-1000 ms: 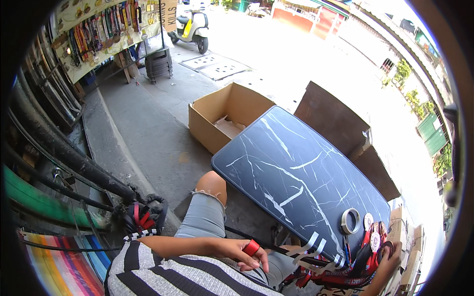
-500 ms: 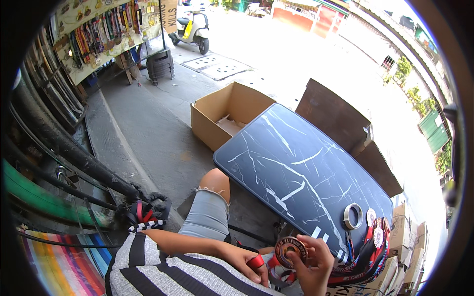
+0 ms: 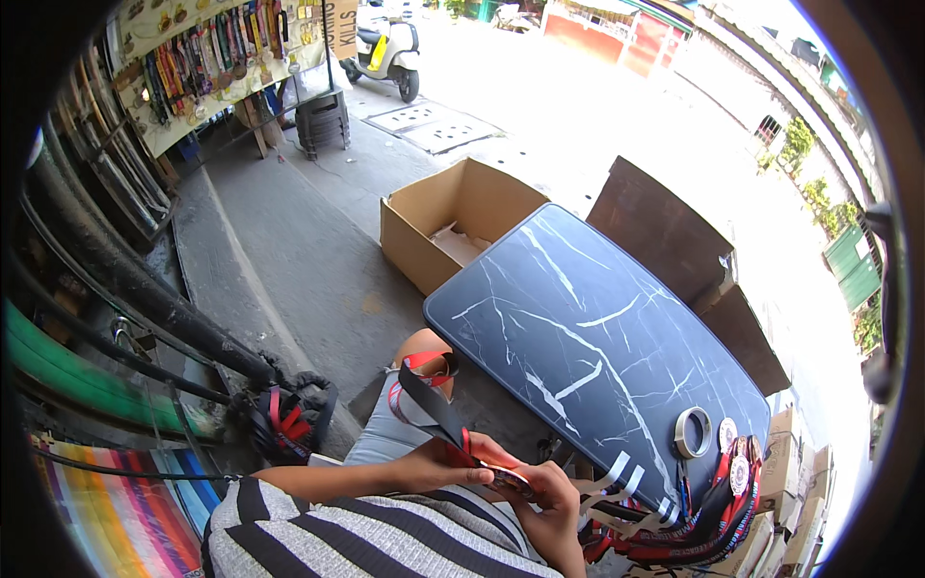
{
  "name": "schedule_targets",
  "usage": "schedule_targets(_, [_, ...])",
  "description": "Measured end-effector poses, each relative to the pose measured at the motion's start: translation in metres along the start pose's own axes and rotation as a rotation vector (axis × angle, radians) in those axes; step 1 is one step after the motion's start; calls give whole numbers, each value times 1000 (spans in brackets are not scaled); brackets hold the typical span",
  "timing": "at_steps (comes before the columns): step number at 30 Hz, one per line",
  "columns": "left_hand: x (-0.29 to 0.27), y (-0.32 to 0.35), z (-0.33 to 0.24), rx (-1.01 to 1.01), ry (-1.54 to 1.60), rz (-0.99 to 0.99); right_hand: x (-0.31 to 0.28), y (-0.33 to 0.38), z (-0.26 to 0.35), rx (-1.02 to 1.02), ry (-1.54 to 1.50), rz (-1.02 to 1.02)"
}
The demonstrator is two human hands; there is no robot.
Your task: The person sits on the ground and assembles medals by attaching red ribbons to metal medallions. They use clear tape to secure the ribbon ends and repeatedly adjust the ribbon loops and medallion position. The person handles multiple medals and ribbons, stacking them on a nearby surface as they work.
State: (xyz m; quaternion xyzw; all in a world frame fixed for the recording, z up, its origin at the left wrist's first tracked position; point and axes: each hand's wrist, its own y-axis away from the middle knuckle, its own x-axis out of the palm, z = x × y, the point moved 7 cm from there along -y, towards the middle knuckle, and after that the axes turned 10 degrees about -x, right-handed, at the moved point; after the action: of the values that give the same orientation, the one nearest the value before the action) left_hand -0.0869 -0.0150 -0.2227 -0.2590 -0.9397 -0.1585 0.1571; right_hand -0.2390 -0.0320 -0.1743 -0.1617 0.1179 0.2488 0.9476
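Apparently it's fitting work, near side: left hand point(image 3: 434, 469) pinches a ribbon point(image 3: 431, 400), right hand point(image 3: 553, 496) a medal point(image 3: 512, 480); next likely calls for alignment.

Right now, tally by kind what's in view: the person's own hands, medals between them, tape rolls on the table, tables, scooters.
Hands: 2 (left hand, right hand)
Medal between them: 1 visible
Tape roll: 1
Dark marble-pattern table: 1
Scooter: 1
Total: 6
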Motion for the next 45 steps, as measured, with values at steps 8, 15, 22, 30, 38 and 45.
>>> schedule_targets(8, [-20,7,-13,-20,24,-98,19,11,-38,191,-168,12])
schedule_targets(15, [-21,2,-8,-58,-40,-167,34,-8,-36,195,-60,218])
schedule_targets(22, [-26,-12,4,-45,254,-30,11,-12,6,170,-33,330])
schedule_targets(30, [-2,-17,40,-242,885,-15,4,-5,5,212,-16,169])
schedule_targets(38, [-43,-12,12,-69,571,-383,19,21,-73,282,260,246])
schedule_targets(45, [-50,4,-44,189,451,-367,42,52,-151,447,380,429])
